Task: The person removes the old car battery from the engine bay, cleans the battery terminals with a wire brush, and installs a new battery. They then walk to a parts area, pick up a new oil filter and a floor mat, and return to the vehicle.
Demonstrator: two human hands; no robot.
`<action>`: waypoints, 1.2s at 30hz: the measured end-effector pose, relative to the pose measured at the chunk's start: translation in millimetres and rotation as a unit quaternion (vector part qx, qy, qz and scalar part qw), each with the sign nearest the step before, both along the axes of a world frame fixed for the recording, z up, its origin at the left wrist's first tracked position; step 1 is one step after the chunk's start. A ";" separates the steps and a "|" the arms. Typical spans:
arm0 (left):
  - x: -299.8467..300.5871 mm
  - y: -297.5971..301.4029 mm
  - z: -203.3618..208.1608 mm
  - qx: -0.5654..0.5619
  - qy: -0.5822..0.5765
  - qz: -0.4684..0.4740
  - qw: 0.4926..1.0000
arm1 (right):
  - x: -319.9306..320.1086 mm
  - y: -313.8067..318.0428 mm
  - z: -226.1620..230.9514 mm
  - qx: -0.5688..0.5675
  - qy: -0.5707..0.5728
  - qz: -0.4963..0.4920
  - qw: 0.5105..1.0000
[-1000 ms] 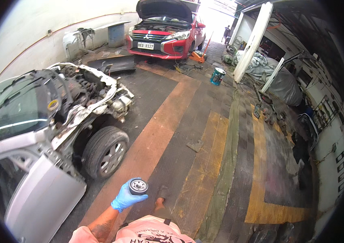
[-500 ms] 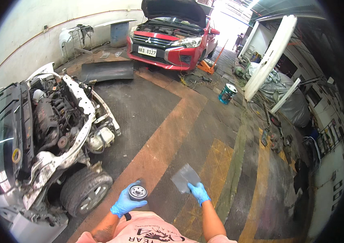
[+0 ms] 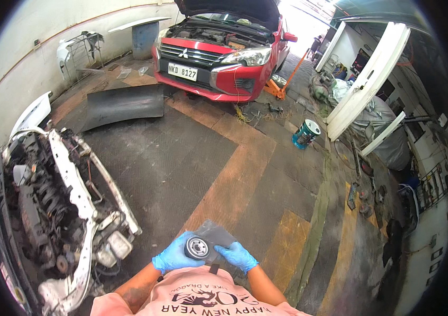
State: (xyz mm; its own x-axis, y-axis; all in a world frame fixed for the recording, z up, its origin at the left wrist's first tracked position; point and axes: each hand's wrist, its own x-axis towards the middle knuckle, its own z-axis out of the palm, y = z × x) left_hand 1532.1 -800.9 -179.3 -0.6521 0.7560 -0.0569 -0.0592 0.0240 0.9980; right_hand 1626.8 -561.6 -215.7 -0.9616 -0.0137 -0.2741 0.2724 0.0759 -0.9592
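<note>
My left hand [image 3: 174, 256], in a blue glove, is closed around a black oil filter [image 3: 197, 248]. The filter's round metal end with its ring of holes faces up. My right hand [image 3: 238, 257], also gloved in blue, grips a thin, grey, see-through plastic sheet [image 3: 214, 234] by its near edge. The sheet lies right beside and partly behind the filter, so the two overlap in view. Whether they touch I cannot tell. Both hands are close together in front of my chest.
A stripped car front with a bare engine [image 3: 45, 205] stands at the left. Ahead is a red car [image 3: 208, 63] with its hood up, near an orange floor jack [image 3: 275, 88]. A dark panel [image 3: 124, 105], a bucket [image 3: 306, 134] and a white post [image 3: 368, 79] stand around the floor.
My right hand has brought the plastic sheet leftward to the oil filter. My left hand has shifted slightly right with the filter. The view has moved toward the red car.
</note>
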 end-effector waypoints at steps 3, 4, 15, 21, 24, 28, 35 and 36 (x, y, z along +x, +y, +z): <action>-79.9 33.4 -19.7 -0.015 -0.001 0.029 0.999 | -104.1 38.2 7.7 0.039 -0.077 0.057 0.995; -104.3 46.7 -20.7 -0.008 -0.011 0.069 0.998 | -135.8 49.5 11.8 0.077 -0.077 0.079 0.991; -370.9 22.7 -28.6 0.011 -0.086 0.505 0.859 | -555.0 63.8 30.6 0.065 -0.094 0.297 0.948; -497.0 -57.2 -125.8 -0.076 -0.118 0.629 0.764 | -746.8 85.3 -96.9 0.241 -0.075 0.261 0.932; -562.8 -99.5 -151.4 -0.086 -0.171 0.631 0.752 | -784.0 163.2 -218.0 0.234 -0.248 0.150 0.928; -636.9 -137.4 -115.7 -0.157 -0.128 0.674 0.710 | -826.2 225.3 -238.3 0.268 -0.502 0.129 0.812; -754.8 -158.8 -147.2 -0.197 -0.177 0.673 0.691 | -991.6 216.8 -259.8 0.385 -0.294 0.319 0.815; -782.9 -147.8 -127.0 -0.224 -0.195 0.667 0.683 | -1009.9 189.2 -260.3 0.199 -0.424 0.010 0.883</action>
State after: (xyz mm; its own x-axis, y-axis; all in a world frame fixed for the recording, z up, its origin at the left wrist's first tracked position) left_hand 749.2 -948.7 -306.3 -0.6132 -0.6470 -0.4532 -0.5853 -0.0131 0.8107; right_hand 616.9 -372.4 -476.0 -0.4081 0.2319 -0.8830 0.8755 0.3736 -0.3065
